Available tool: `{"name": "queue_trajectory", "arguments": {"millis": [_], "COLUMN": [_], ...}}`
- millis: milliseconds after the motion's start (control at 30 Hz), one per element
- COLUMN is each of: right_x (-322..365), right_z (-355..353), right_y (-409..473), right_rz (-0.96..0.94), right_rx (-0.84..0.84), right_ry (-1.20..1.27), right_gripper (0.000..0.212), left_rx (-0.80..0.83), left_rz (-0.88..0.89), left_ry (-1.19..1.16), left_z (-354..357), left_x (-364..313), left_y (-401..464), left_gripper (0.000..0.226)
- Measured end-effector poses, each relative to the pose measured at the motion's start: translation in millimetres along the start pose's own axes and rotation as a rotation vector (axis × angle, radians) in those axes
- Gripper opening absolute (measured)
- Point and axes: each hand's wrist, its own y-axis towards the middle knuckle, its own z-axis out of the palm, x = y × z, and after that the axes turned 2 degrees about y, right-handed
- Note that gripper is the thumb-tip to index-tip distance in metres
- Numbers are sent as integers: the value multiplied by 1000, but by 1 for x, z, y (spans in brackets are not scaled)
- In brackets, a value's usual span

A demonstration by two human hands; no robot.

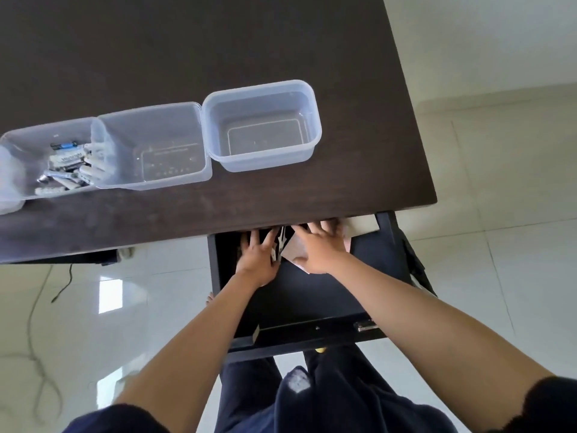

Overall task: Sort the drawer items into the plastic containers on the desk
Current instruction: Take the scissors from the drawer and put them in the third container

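The black drawer (312, 307) is pulled out under the dark desk (281, 198). Both my hands reach deep into its far end. My left hand (257, 256) lies flat with fingers spread on dark items. My right hand (318, 248) rests with fingers spread on pale paper or card pieces (296, 250). A small black-and-white item (281, 245) shows between the hands. Whether either hand grips anything is hidden. Three clear plastic containers stand in a row on the desk: the left one (18, 142) holds several batteries (71, 164), while the middle (199, 120) and right (315, 120) ones hold nothing.
A pale sheet (362, 225) sticks out under the desk edge at the drawer's right. A metal latch (365, 325) sits on the drawer front. Another clear plastic piece (7, 195) shows at the far left edge. A dark cable (62, 285) lies on the glossy tiled floor.
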Motion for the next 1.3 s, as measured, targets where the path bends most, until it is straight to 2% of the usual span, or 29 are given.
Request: {"name": "queue_trajectory", "arguments": {"millis": [300,467,733,867,967,1033,1167,1300], "right_x": [-4,-2,8,21,28,29,29,30], "right_z": [47,47,24,29,39,41,39,37], "right_y": [-53,-67,-50,-42,-38,-35,-29,-30], "right_rz": [-75,-62,-136,-270,-271,-239,-184,-139], "right_rx": [79,130,-78,12,1,-1,21,23], "right_ry": [-41,-8,-36,0,-11,-5,102,328], "right_gripper": [85,85,51,56,58,59,49,46], "left_rx": [22,11,-72,-77,-91,-74,-14,12], "left_rz": [78,105,89,43,-62,-145,-219,-187], "left_ry": [30,72,-73,-250,-417,-517,-446,-343], "left_z": [36,43,39,39,43,46,48,46], "left_x": [3,1,8,11,12,12,9,5], "left_y": [-48,-61,-57,-63,-69,-70,-68,-67], "left_gripper": [78,64,45,60,75,77,71,70]}}
